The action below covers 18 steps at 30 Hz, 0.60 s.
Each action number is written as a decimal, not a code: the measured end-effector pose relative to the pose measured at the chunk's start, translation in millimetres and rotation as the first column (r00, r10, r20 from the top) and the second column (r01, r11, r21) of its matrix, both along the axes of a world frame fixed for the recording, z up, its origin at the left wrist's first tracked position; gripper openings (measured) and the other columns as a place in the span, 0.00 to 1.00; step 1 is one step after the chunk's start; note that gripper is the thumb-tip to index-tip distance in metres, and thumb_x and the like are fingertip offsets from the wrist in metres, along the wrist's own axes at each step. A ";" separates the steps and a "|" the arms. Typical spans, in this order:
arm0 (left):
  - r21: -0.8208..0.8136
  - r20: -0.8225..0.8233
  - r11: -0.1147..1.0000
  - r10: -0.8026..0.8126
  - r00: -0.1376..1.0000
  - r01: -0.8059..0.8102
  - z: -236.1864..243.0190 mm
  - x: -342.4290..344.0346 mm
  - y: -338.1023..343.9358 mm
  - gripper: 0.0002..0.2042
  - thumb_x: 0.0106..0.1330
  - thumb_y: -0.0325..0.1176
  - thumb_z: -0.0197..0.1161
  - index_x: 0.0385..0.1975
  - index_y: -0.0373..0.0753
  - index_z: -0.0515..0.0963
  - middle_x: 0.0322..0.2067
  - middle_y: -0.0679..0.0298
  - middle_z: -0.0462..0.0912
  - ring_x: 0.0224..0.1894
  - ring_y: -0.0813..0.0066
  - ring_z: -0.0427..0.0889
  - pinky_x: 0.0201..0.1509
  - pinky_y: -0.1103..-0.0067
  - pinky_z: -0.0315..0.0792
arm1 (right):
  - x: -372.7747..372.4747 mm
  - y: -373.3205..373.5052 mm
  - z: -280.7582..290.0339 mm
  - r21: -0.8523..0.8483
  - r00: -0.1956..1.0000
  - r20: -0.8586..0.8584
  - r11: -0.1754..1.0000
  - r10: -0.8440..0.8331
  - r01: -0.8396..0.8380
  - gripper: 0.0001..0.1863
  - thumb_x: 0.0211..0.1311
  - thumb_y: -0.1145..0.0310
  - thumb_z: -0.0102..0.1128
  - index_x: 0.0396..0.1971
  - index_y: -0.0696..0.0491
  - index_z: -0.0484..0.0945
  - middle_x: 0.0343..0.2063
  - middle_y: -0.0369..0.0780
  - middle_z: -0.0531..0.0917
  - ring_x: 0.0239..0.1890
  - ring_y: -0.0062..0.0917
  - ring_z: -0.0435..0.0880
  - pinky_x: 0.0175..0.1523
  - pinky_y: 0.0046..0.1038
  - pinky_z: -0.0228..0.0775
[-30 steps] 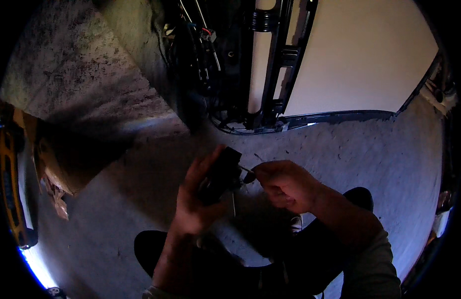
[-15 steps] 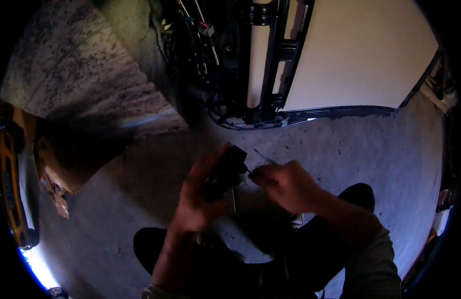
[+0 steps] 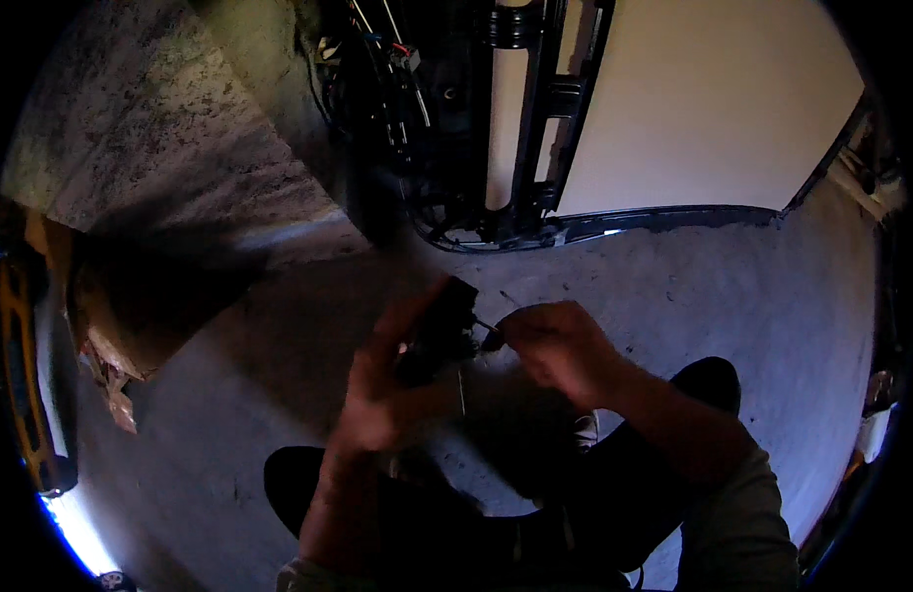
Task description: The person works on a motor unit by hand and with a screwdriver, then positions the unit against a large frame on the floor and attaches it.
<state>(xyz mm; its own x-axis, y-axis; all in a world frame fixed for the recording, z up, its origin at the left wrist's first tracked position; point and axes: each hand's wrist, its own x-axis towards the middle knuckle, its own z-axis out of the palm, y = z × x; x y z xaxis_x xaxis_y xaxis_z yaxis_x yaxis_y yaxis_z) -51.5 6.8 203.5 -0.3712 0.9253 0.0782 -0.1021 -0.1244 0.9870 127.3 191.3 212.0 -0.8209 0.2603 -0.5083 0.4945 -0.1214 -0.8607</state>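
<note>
At the far left a yellow frame (image 3: 20, 385) stands by crumpled brown paper (image 3: 106, 360) on the concrete floor (image 3: 732, 296). The left hand (image 3: 387, 390) is wrapped around a small black part (image 3: 438, 331), gripping it above the person's lap. Just to its right, the right hand (image 3: 560, 345) pinches a thin tool (image 3: 488, 333) whose tip touches the part. Beyond the 2 hands, a black frame with wires (image 3: 446, 128) leans beside a white panel (image 3: 703, 109). Dark shoes (image 3: 708, 380) rest on the floor.
</note>
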 end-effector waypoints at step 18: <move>-0.204 -0.119 0.976 0.047 0.992 -0.071 7.6 2.5 8.9 0.44 0.46 0.19 0.64 0.72 0.40 0.65 0.61 0.56 0.73 0.66 0.61 0.72 0.70 0.66 0.66 | 1.3 -15.3 -3.3 0.847 0.962 -0.067 0.524 0.265 -0.086 0.27 0.56 0.71 0.67 0.59 0.55 0.75 0.30 0.45 0.86 0.28 0.36 0.87 0.28 0.35 0.77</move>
<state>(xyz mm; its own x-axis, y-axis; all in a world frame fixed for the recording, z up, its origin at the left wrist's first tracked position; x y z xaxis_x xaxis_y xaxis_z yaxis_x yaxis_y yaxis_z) -49.0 15.7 211.1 -0.4252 0.9025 -0.0685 0.0127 0.0816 0.9966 128.6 176.1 208.7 -0.9440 0.3299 0.0072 0.2625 0.7639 -0.5896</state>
